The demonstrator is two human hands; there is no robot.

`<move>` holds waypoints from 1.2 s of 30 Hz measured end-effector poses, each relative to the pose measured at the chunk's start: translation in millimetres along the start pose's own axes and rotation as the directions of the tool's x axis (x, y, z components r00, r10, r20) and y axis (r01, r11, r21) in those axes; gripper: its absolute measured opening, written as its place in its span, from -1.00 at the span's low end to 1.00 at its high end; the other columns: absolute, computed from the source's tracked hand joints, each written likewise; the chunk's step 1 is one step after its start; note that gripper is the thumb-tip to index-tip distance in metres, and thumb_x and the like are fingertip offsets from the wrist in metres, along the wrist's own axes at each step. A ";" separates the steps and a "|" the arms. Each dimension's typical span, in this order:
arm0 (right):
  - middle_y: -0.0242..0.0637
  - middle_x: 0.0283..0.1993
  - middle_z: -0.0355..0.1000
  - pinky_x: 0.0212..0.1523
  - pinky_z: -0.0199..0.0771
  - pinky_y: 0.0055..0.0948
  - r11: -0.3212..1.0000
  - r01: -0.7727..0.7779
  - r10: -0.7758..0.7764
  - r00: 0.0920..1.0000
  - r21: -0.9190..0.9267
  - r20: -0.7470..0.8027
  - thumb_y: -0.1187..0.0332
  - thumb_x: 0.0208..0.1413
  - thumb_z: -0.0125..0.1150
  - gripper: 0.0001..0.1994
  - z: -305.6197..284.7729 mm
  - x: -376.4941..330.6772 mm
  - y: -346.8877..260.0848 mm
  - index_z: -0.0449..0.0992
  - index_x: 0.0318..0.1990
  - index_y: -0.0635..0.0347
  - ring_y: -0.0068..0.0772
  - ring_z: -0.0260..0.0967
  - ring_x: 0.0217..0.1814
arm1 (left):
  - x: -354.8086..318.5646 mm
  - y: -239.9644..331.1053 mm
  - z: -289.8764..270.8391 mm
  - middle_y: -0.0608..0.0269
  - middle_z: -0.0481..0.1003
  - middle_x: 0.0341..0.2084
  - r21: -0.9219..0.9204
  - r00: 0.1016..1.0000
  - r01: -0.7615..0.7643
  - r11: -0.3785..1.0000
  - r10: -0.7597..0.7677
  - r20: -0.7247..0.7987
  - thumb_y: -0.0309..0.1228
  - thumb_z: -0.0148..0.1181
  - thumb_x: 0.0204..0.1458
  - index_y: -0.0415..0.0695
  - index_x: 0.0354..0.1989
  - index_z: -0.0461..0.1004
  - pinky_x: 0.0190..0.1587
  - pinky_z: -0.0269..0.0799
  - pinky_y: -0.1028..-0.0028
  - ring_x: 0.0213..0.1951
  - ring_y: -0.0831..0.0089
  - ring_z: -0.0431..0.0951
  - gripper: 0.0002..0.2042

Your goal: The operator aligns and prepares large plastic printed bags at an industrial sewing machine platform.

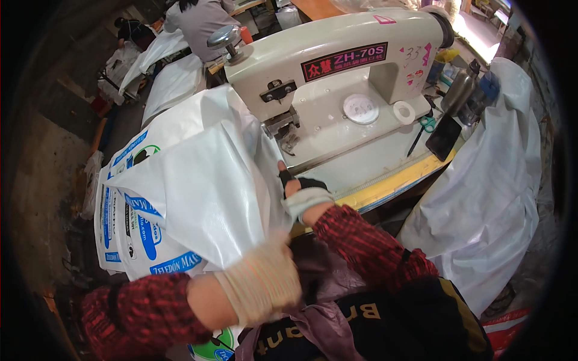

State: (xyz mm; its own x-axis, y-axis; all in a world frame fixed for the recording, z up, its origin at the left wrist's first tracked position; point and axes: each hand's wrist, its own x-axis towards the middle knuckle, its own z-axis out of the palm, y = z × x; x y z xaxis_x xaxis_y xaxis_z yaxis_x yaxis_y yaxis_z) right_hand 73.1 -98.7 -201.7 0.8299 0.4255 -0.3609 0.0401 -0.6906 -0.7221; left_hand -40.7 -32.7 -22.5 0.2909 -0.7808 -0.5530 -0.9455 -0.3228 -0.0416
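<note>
A large white woven plastic sack [211, 180] with blue and green print is spread left of an industrial sewing machine [283, 54], its edge running up to the needle and presser foot [282, 123]. My right hand [304, 185], in a black fingerless glove with a pale cuff, grips the sack's right edge just below the presser foot, one finger pointing along it. Nearer to me, my left hand [265, 281], in a cream knitted glove, is smeared by motion at the sack's near edge. Its fingers cannot be made out.
On the machine table lie teal-handled scissors [427, 123], a dark phone [444, 137] and a white tape roll [403, 112]. A metal bottle [460, 90] stands behind them. More white sacks [481, 198] hang at the right. Another person [198, 27] works beyond the machine.
</note>
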 end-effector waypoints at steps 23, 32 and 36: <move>0.10 -0.32 0.41 -0.30 0.39 -0.11 0.986 0.146 -0.137 0.985 -0.079 0.103 0.24 0.01 0.00 -0.34 74.5 12.4 69.3 -0.11 0.26 0.10 0.16 0.38 -0.32 | 27.5 56.9 134.9 0.09 0.40 -0.55 -0.851 0.908 0.077 0.520 -0.389 -0.156 -0.41 0.01 -0.13 -0.18 -0.51 0.33 -0.38 0.36 0.31 -0.40 0.11 0.45 -0.90; -0.08 -0.49 0.42 -0.40 0.38 -0.20 0.827 0.442 -0.563 0.650 -0.349 -0.511 0.07 -0.02 0.05 -0.51 37.8 11.8 15.6 0.29 0.05 0.10 0.03 0.36 -0.45 | 48.0 46.7 130.2 -0.03 0.47 -0.45 -0.836 0.953 0.058 0.546 -0.279 -0.116 -0.42 0.11 -0.25 -0.22 -0.44 0.42 -0.25 0.40 0.25 -0.29 0.03 0.48 -0.82; -0.17 -0.45 0.41 -0.39 0.40 -0.22 0.641 0.443 -0.531 0.846 -0.627 0.056 0.04 0.03 -0.06 -0.63 71.5 62.4 5.0 0.41 -0.11 0.04 -0.11 0.38 -0.39 | 58.7 43.9 118.1 -0.03 0.47 -0.45 -0.823 0.961 0.039 0.567 -0.246 -0.124 -0.42 0.14 -0.27 -0.24 -0.46 0.43 -0.25 0.40 0.25 -0.29 0.02 0.48 -0.82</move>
State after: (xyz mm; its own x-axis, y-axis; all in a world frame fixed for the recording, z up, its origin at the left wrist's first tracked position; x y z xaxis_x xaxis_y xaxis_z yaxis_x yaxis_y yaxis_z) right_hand 85.3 -33.8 -270.1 0.6496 0.7589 0.0454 0.7424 -0.6204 -0.2530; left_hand -82.4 -29.5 -155.1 0.5302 -0.7377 -0.4180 -0.4050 -0.6534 0.6396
